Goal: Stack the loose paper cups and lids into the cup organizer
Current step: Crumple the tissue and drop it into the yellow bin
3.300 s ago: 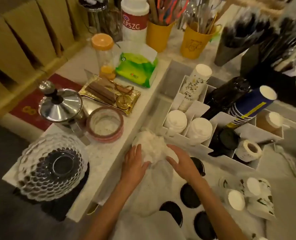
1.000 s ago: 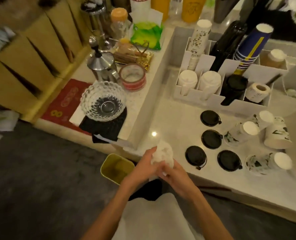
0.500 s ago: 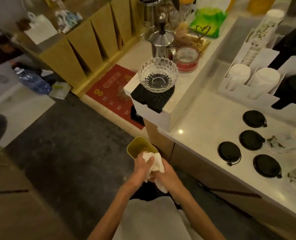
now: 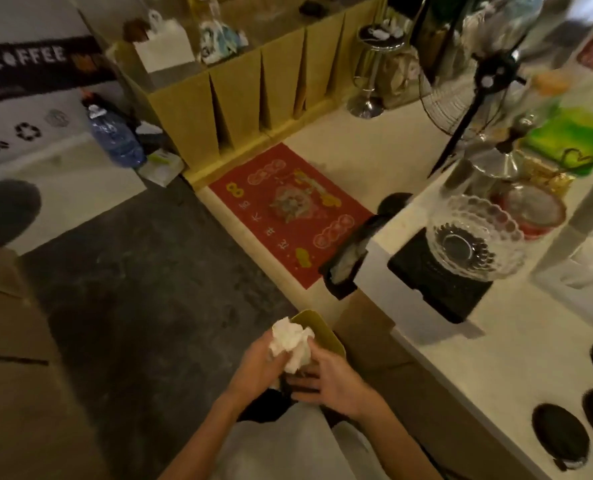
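A crumpled white tissue [image 4: 291, 344] is gripped by my left hand [image 4: 257, 362], low in the middle of the view. My right hand [image 4: 326, 379] sits beside it with spread fingers, touching the lower part of the tissue. Both hands are just in front of a small yellow-green bin [image 4: 319, 329] on the floor by the counter. At the right edge, three black lids [image 4: 560, 434] lie flat on the white counter. The cup organizer and the paper cups are out of view.
A glass bowl [image 4: 472, 237] stands on a black base at the raised counter's corner, a red-rimmed container [image 4: 530, 209] behind it. A red mat [image 4: 288, 213], cardboard dividers [image 4: 239, 109] and a water bottle [image 4: 115, 136] are on the floor area to the left.
My view has swung left, away from the counter; the organizer and cups have left the frame. Both hands carried the tissue from the counter down to the yellow-green bin.
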A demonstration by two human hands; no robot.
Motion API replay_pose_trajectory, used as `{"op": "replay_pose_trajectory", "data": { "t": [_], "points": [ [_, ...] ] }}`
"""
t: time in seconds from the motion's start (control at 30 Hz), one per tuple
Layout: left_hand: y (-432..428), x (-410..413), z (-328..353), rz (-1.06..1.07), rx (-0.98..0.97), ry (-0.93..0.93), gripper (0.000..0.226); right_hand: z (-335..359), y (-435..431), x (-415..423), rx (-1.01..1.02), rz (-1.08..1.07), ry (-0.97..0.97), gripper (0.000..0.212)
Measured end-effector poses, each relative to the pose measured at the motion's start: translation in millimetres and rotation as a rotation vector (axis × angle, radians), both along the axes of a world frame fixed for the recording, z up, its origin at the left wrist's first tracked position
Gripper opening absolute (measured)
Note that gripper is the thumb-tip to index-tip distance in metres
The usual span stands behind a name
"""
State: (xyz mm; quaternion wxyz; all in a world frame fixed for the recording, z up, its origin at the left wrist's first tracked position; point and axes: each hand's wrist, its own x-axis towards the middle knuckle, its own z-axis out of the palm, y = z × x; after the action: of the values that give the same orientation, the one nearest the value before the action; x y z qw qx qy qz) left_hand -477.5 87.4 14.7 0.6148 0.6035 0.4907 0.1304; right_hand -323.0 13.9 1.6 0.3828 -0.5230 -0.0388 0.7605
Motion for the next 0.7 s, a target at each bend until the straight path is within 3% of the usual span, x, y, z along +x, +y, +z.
{"op": "replay_pose_trajectory", "data": {
  "t": [0.13, 0.23, 0.33, 0.47, 0.57, 0.7],
  "points": [
    [61, -15, -19, 0.219, -0.424, -0.082, 0.042, -14, 43, -11, -0.025, -0.059, -0.088, 0.063],
    [81, -18, -32, 0.204, -0.629, -0.144, 0.047, -21, 67, -14, -0.012, -0.039, -0.146, 0.052],
    [96, -17, -50, 0.146, -0.625, -0.034, 0.039, -33, 83, -14, -0.086, -0.085, -0.300, 0.051],
    [111, -11, -85, 0.175, -0.633, -0.076, 0.034, -67, 103, -13, -0.246, -0.103, -0.460, 0.053],
    [114, -2, -123, 0.059, -0.472, 0.038, 0.038, -106, 117, -10, -0.375, -0.005, -0.471, 0.044],
    [129, 13, -198, 0.084, -0.315, 0.189, 0.016, -183, 129, 1, -0.395, 0.007, -0.537, 0.023]
  ]
}}
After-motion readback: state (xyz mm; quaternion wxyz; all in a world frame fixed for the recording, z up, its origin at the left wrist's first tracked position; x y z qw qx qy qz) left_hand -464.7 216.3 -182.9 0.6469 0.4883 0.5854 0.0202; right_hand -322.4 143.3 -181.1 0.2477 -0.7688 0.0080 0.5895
